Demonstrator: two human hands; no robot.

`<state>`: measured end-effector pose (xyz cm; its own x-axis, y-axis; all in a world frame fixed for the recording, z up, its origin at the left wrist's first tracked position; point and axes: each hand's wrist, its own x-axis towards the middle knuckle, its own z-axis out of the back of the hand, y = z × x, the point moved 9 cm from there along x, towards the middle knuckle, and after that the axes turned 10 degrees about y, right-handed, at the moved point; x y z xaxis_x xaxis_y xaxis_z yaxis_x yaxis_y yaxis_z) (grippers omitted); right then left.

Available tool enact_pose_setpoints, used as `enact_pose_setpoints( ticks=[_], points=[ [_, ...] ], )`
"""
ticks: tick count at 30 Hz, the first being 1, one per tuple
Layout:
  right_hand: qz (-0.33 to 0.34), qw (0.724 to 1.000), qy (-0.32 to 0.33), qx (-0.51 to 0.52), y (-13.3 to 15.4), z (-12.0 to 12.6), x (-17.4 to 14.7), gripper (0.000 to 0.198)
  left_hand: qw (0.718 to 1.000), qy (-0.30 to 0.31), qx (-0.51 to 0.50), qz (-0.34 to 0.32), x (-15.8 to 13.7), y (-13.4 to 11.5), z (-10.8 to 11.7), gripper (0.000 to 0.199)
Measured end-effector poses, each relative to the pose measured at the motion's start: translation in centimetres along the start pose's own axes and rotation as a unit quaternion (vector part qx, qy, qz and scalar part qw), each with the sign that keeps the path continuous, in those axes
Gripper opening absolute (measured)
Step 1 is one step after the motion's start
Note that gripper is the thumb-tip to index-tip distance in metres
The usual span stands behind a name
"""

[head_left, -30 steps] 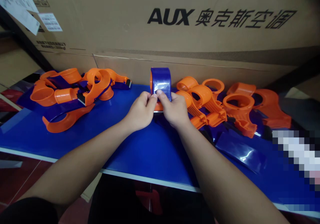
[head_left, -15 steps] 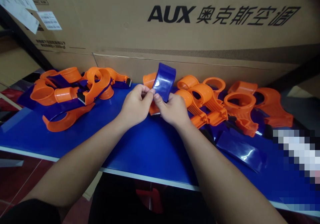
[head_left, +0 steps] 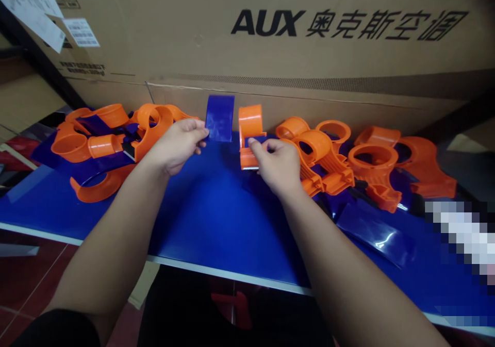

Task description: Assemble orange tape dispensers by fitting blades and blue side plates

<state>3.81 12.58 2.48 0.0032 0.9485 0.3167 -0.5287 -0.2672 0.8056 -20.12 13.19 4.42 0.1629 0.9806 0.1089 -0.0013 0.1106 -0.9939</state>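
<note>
Between its thumb and fingers, my left hand (head_left: 181,143) pinches a blue plastic sheet (head_left: 220,118) by its left edge, held up over the table. My right hand (head_left: 279,164) is closed on an orange tape dispenser (head_left: 250,121) with a round hub on top and a toothed blade at its lower end. A gap lies between the sheet and the dispenser. My right fingers hide part of the dispenser's body.
Orange dispenser parts, some with blue sheets, are piled at left (head_left: 70,147) and right (head_left: 373,157). A loose blue sheet (head_left: 375,233) lies front right on the blue table (head_left: 216,223). A large cardboard box (head_left: 174,27) stands behind.
The blue sheet has come away from the orange dispenser. My left hand has moved left with the sheet, while my right hand keeps the dispenser, shifted slightly right.
</note>
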Motion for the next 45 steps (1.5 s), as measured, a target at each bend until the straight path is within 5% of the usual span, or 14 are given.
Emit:
enact_pose_setpoints(
  ticks=[5, 13, 19, 22, 25, 29, 35, 41, 45],
  points=[
    [0.005, 0.998, -0.058, 0.004, -0.4, 1.3, 0.3, 0.049, 0.988, 0.056, 0.037, 0.137, 0.2, 3.5, 0.0, 0.014],
    [-0.012, 0.999, -0.051, -0.002, -0.4, 0.9, 0.1, 0.051, 0.966, 0.069, 0.114, 0.222, 0.4, 6.9, 0.6, 0.024],
    [-0.012, 0.999, -0.044, 0.001, -0.1, 0.8, -0.2, 0.048, 0.901, 0.099, 0.323, 0.272, -0.4, 7.0, 0.8, 0.021],
    [-0.014, 0.999, -0.042, -0.015, 0.0, 0.7, -0.2, 0.048, 0.856, 0.054, 0.478, 0.187, -0.5, 4.1, 0.5, 0.031],
    [-0.010, 0.999, -0.039, -0.017, 0.2, 0.6, -0.3, 0.047, 0.869, -0.012, 0.495, 0.005, -1.4, 0.2, -2.1, 0.058],
    [0.001, 1.000, -0.024, -0.003, 0.9, 0.3, -0.6, 0.045, 0.876, 0.043, 0.460, -0.141, -3.5, -1.2, -7.7, 0.077],
    [0.000, 0.998, 0.013, 0.054, 1.8, -0.4, -1.4, 0.054, 0.852, 0.045, 0.497, -0.156, -4.3, -0.1, -10.4, 0.066],
    [-0.004, 0.969, 0.055, 0.242, 1.0, -1.7, -1.1, 0.076, 0.865, 0.023, 0.453, -0.215, -3.7, -0.8, -9.3, 0.054],
    [-0.003, 0.933, 0.097, 0.347, 0.9, -2.1, -1.0, 0.063, 0.901, -0.007, 0.363, -0.239, -2.6, -1.2, -7.1, 0.051]
  ],
)
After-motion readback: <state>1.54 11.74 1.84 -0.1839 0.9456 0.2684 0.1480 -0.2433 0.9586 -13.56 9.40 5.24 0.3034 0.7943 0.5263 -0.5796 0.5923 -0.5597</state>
